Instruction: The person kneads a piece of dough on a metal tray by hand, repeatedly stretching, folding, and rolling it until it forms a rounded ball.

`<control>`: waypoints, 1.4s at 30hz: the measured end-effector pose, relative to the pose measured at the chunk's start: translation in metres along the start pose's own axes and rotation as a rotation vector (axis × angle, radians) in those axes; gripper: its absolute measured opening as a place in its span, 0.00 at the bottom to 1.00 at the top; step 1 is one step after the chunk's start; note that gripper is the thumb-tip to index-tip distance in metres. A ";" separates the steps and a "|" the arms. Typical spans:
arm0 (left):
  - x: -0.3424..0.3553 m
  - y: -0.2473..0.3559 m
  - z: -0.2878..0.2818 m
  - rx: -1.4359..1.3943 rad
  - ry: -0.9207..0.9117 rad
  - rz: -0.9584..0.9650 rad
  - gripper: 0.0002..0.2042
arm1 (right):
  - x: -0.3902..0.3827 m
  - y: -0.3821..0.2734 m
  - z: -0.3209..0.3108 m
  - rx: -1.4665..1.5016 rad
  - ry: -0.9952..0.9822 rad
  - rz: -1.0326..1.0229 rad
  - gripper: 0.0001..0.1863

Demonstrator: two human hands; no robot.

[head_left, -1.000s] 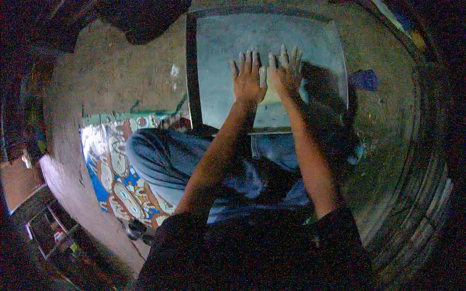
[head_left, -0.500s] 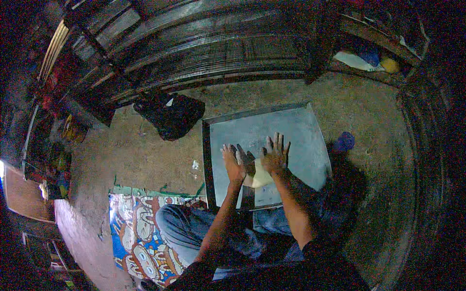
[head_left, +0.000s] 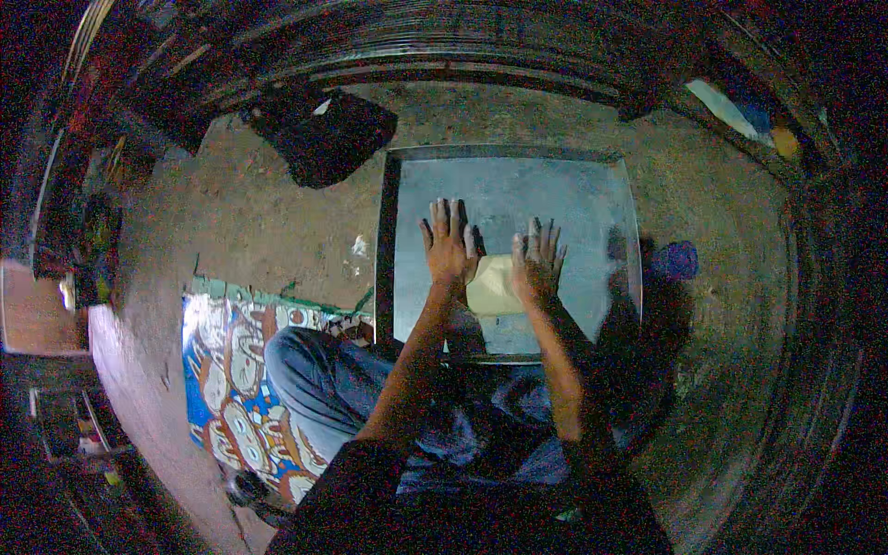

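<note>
A pale cream lump that looks like dough (head_left: pixel 494 285) lies on a grey, shallow-rimmed tray (head_left: pixel 546 185) in front of my folded legs. My left hand (head_left: pixel 449 250) is at its left edge, fingers stretched out and pointing away from me. On the other side, my right hand (head_left: pixel 538 265) is spread, with its thumb side against the right edge of the lump. Neither hand is wrapped around it. Whether the palms press on the tray or hover just above it is hard to tell.
A black plastic bag (head_left: pixel 338 139) rests on the concrete floor beyond the tray's left corner. Right of the tray lies a small purple object (head_left: pixel 677 260). A colourful cartoon-print mat (head_left: pixel 242 370) spreads at the left, beside my knee. Dark slatted furniture (head_left: pixel 444 46) stands at the back.
The view has shifted, so the tray appears squarer and higher. My left hand has moved forward relative to my right, and more of the pale lump shows between them.
</note>
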State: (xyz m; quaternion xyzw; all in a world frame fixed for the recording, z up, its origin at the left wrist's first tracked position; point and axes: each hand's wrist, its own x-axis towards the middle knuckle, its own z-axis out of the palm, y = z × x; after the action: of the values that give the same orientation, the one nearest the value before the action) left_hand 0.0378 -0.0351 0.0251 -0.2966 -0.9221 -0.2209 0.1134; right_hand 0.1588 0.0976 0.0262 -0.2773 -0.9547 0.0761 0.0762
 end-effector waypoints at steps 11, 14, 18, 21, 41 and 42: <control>0.000 -0.006 -0.004 -0.187 0.141 -0.203 0.27 | 0.029 0.013 -0.048 0.195 -0.183 0.164 0.36; 0.001 0.000 -0.005 -0.279 0.143 -0.185 0.28 | 0.055 -0.026 -0.036 0.034 -0.010 0.131 0.36; 0.001 0.001 -0.003 -0.369 0.118 -0.163 0.28 | 0.065 -0.046 0.014 -0.080 0.090 0.069 0.36; -0.002 0.002 -0.007 -0.385 0.108 -0.177 0.27 | 0.073 -0.041 0.029 -0.018 0.155 -0.039 0.36; -0.003 -0.006 0.000 -0.356 0.159 -0.163 0.24 | 0.117 0.016 0.025 0.540 -0.053 0.483 0.36; -0.003 -0.004 -0.001 -0.353 0.138 -0.182 0.24 | 0.117 0.019 -0.003 0.633 -0.156 0.595 0.35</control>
State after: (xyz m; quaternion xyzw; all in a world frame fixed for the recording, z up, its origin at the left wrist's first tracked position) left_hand 0.0384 -0.0402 0.0240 -0.2114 -0.8822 -0.4083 0.1019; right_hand 0.0713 0.1774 0.0377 -0.4966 -0.7658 0.4043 0.0598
